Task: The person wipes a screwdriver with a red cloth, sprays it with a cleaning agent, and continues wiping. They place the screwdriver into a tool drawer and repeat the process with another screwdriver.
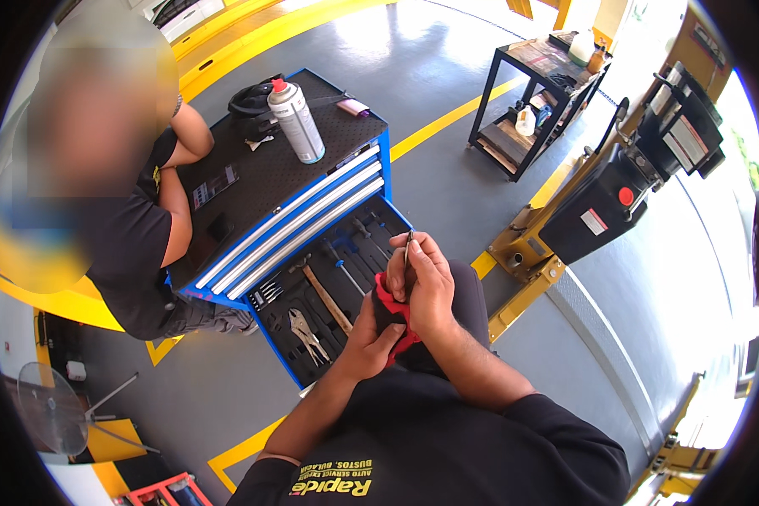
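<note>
My right hand [430, 291] is closed round a slim dark metal tool [410, 241], its tip pointing up past my thumb; fingers hide the rest, so I cannot make out its kind. A red cloth [390, 295] is bunched between my hands. My left hand [368, 344] grips the lower part of this cloth, thumb on top. Just beyond them, the pulled-out drawer [288, 371] of a blue tool cabinet [385, 153] holds locking pliers [305, 333], a wooden-handled hammer [327, 297], a blue-handled screwdriver [346, 274] and several smaller tools in dark foam.
A spray can [297, 126] with a red cap stands on the cabinet top. Another person [126, 253] leans there with folded arms at left. A black wheeled cart [514, 114] and a yellow lift post [527, 244] are to the right. A fan [52, 409] stands at lower left.
</note>
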A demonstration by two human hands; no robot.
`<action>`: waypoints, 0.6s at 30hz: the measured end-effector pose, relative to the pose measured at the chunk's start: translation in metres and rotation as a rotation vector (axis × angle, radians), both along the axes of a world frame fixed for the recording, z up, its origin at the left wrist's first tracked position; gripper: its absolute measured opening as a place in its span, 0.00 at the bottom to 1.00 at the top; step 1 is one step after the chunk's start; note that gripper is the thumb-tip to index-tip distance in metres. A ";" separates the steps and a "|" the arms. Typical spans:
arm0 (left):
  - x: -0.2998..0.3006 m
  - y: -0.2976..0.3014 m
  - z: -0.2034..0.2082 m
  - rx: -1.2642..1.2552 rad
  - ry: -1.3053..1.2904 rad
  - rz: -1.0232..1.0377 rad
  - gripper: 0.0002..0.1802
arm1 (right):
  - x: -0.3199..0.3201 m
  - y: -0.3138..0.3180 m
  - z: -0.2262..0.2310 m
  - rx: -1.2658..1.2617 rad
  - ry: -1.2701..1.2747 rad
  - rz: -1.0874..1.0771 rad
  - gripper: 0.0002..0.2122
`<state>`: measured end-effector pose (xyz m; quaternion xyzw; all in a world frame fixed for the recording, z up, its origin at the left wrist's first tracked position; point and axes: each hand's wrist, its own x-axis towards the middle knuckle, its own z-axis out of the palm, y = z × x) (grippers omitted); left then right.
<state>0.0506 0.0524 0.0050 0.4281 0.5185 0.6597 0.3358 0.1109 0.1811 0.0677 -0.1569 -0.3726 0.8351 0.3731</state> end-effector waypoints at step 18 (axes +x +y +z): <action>-0.054 -0.093 -0.026 -0.007 -1.100 0.107 0.31 | -0.286 0.125 0.031 1.462 -0.632 -0.345 0.53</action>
